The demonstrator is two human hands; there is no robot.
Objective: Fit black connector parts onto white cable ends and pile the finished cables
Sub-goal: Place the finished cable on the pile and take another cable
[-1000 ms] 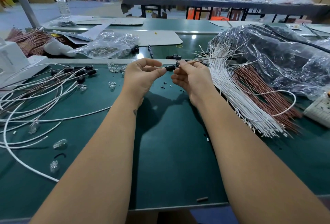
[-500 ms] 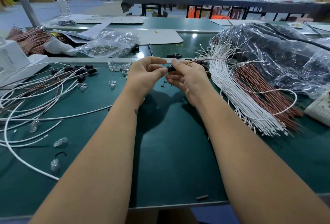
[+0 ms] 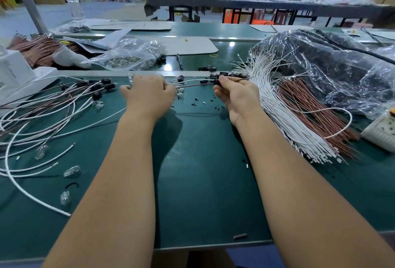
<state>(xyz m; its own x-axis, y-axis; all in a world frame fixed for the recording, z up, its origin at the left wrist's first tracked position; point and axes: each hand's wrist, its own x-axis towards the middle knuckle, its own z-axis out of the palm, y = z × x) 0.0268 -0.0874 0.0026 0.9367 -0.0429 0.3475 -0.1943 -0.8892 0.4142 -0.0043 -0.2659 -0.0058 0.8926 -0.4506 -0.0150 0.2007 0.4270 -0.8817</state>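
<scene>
A black connector, small and round, sits pinched at the right hand's fingertips, far of centre above the tabletop. From it a white cable and a thin brown wire run left, about level, to the left hand, whose curled fingers close over them. More loose black connectors lie just beyond, at the far edge. On the right, a thick bundle of bare white cables fans near-right beside brown ones. On the left, finished cables lie piled in loose loops, their black-capped ends pointing right.
</scene>
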